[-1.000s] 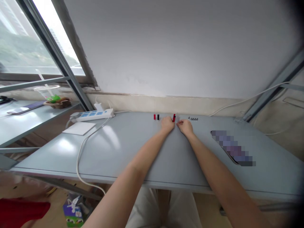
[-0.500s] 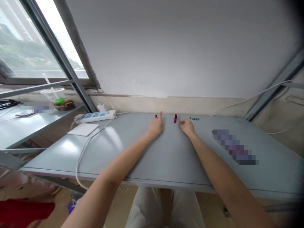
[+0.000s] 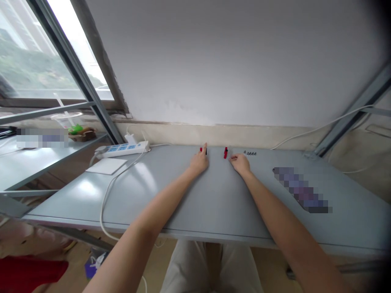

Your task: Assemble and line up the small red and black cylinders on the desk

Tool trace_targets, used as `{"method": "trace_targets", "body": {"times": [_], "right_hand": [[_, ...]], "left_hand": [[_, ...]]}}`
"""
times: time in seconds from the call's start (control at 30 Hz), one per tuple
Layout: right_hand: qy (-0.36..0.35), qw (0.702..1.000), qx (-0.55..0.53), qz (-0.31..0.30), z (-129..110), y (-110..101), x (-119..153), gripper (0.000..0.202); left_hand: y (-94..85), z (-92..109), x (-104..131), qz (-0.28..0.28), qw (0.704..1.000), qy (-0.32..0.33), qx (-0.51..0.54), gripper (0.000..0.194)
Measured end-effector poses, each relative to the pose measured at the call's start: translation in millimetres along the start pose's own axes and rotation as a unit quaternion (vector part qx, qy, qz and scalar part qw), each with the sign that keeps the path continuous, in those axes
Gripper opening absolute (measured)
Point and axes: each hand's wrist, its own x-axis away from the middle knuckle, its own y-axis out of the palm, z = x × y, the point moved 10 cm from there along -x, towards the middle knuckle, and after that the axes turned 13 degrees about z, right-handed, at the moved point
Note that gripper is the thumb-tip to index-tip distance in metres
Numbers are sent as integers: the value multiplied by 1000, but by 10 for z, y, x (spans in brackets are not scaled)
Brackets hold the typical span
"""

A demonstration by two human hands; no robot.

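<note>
My left hand (image 3: 199, 160) rests near the back of the grey table (image 3: 214, 207), index finger stretched forward beside a small red and black item (image 3: 201, 149) that it partly covers; the other fingers are curled. Right of it stands a red object (image 3: 225, 153) with a black part. Just beside that, my right hand (image 3: 240, 161) has its thumb and fingertips pressed together around something too small to make out. Several small dark pieces (image 3: 251, 153) sit in a row beyond my right hand.
A white power strip (image 3: 124, 149), a flat white square (image 3: 106, 166) and a white cable (image 3: 105, 195) are on the left. On the right lies a pixelated flat object (image 3: 301, 189). The wall (image 3: 214, 81) rises behind the table; metal posts stand on both sides.
My left hand has shifted slightly left, and a black part now shows to the right of its index fingertip. My right hand looks almost unchanged.
</note>
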Motion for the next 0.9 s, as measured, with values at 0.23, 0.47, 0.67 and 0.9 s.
{"method": "trace_targets", "body": {"times": [0.23, 0.47, 0.67, 0.9], "right_hand": [[-3, 1000, -2, 7, -13, -16, 15, 22], [-16, 999, 34, 5, -38, -29, 28, 23], [-76, 993, 84, -21, -281, -60, 166, 20], [-89, 978, -159, -102, -710, 73, 335, 38]], "left_hand": [[-74, -28, -152, 57, 998, -16, 10, 30], [76, -252, -59, 60, 963, -156, 209, 16], [100, -206, 202, 45, 923, -195, 328, 19], [89, -15, 231, 13, 896, -171, 409, 20]]}}
